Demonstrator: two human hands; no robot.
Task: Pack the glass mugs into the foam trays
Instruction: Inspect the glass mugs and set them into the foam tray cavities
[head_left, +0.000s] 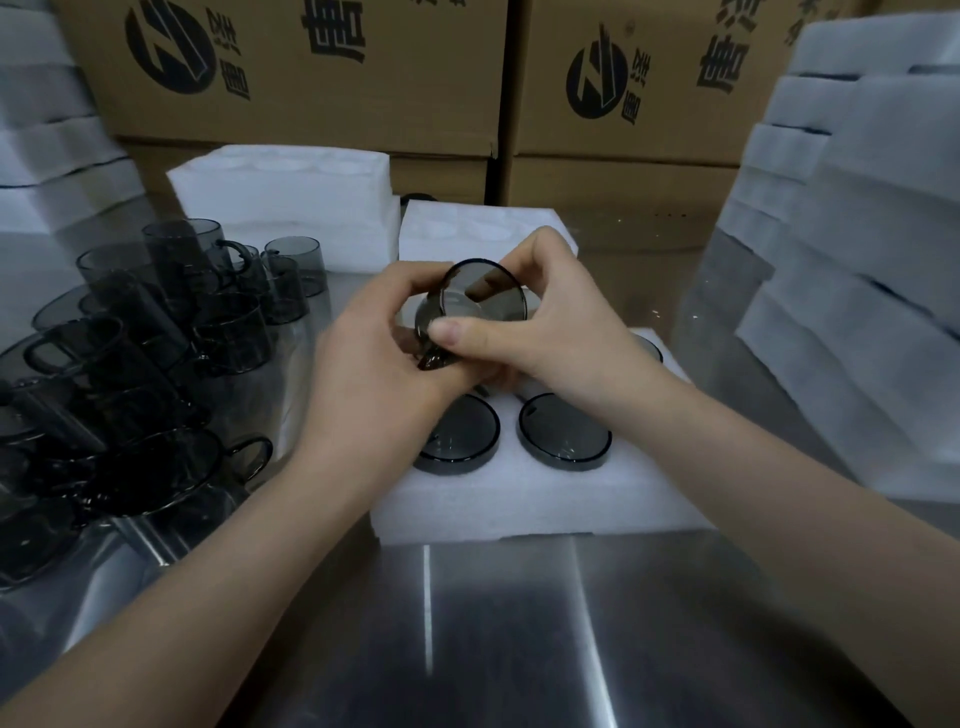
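Note:
A smoky grey glass mug is held above the white foam tray in the middle of the steel table. My left hand grips it from the left and my right hand grips it from the right, thumb across its near side. The mug is tilted with its mouth toward me. Two mugs sit base-up in the tray's front holes, and part of another mug shows at the tray's right behind my right wrist. Both hands hide the tray's rear holes.
Several loose grey mugs crowd the table's left side. Foam trays lie behind the hands. Stacked foam rises at right and more foam at far left. Cardboard boxes line the back. Bare steel table lies nearest me.

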